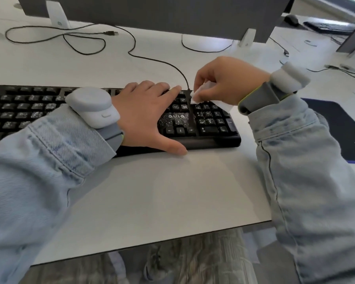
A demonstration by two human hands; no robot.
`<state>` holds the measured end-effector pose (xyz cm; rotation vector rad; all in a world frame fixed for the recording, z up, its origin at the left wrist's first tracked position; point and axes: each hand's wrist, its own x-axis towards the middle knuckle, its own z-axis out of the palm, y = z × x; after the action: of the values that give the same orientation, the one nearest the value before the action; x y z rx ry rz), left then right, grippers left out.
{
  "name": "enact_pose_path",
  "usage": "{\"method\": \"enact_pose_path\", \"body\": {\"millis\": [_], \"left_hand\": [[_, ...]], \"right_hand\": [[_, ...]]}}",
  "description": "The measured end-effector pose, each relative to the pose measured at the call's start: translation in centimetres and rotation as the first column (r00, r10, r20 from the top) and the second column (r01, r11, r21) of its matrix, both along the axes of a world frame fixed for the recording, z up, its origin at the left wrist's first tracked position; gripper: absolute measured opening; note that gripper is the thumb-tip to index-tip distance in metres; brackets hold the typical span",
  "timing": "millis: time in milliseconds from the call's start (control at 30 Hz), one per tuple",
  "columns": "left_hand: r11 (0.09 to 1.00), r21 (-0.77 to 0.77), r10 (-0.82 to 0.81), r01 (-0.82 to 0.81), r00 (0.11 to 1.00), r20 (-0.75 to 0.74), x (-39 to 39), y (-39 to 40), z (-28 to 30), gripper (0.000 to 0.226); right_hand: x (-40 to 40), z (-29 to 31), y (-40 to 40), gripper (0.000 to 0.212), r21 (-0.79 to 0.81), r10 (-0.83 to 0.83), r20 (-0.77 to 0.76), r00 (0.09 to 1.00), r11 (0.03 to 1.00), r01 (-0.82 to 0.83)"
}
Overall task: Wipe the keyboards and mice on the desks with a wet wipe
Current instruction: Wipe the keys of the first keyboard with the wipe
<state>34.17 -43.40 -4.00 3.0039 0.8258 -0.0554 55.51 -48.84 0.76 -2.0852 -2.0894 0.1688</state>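
Resting flat on a black keyboard (49,111), the left hand (146,113) is seen from the head camera with fingers straight and spread over the keys, the thumb stretched along the keyboard's front edge. The keyboard is steadied under that palm rather than gripped. The right hand (223,78) is bent down at the wrist, its fingers curled around a white wet wipe (201,97), which is pinched and pressed against the upper keys of the number pad at the keyboard's right end. Both forearms are covered by pale denim sleeves (49,160), and a grey device (92,106) is strapped to each wrist.

One keyboard is counted near the hands on the white desk (152,191), with one wipe and two hands on it. A second keyboard (328,27) and one dark mouse (291,18) are seen far off at the upper right, on another desk. One dark mouse mat (340,128) lies to the right of the near keyboard. A thin black cable (162,61) runs from the near keyboard's back edge across the desk, towards a grey partition (152,11).
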Motion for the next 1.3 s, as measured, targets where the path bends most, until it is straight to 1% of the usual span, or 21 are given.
{"method": "enact_pose_path", "body": {"millis": [100,167,333,500,600,700,767,867,1033,1100,1200,1300], "left_hand": [[1.000,0.018,-0.009,0.009,1.000,0.002,0.0,0.1,0.0,0.143],[1.000,0.024,-0.014,0.013,1.000,0.008,0.0,0.1,-0.1,0.143],[0.999,0.033,-0.013,0.013,1.000,-0.001,0.0,0.1,-0.1,0.143],[0.998,0.053,-0.014,0.014,1.000,0.001,0.1,0.0,-0.1,0.143],[0.998,0.055,-0.020,0.019,1.000,0.008,0.1,0.1,-0.2,0.142],[0.998,0.051,-0.033,0.032,0.999,0.016,0.1,0.1,-0.3,0.142],[0.998,0.057,-0.034,0.034,0.999,0.011,0.1,-0.1,-0.4,0.141],[0.997,0.066,-0.028,0.028,1.000,0.008,0.2,-0.3,-0.5,0.138],[0.994,0.103,-0.027,0.024,0.999,0.028,0.8,-0.6,-0.8,0.136],[0.993,0.118,-0.030,0.026,0.999,0.035,0.9,-0.6,-1.0,0.136],[0.992,0.125,-0.034,0.029,0.999,0.038,0.9,-0.5,-1.1,0.135],[0.992,0.120,-0.029,0.025,0.999,0.026,0.9,-0.7,-1.0,0.134]], "right_hand": [[0.8,0.1,-0.2,0.009,-0.010,-0.057,0.040,0.998,0.998,0.057],[1.3,0.3,-0.4,0.007,0.007,-0.081,0.039,0.996,0.997,0.080],[-0.1,-0.2,-0.4,0.013,0.065,-0.059,-0.043,0.997,0.996,0.061],[0.5,0.0,-0.7,0.009,0.016,-0.077,-0.003,0.997,0.997,0.077],[1.0,0.2,-1.0,0.008,0.050,-0.105,-0.011,0.994,0.993,0.105],[0.4,0.0,-1.1,0.009,0.059,-0.073,-0.042,0.996,0.995,0.075],[0.3,-0.3,-1.0,0.010,0.043,-0.068,-0.019,0.998,0.997,0.069],[1.1,-0.2,-1.0,0.012,0.033,-0.108,0.013,0.994,0.994,0.107],[0.7,-0.4,-1.0,0.012,0.096,-0.096,-0.044,0.994,0.990,0.100],[0.5,-0.6,-0.9,0.011,0.077,-0.098,-0.011,0.995,0.992,0.098],[1.7,-0.5,-1.3,0.012,0.067,-0.168,0.030,0.985,0.984,0.165],[2.4,-0.6,-1.7,0.013,0.115,-0.218,-0.012,0.976,0.969,0.218]]}}
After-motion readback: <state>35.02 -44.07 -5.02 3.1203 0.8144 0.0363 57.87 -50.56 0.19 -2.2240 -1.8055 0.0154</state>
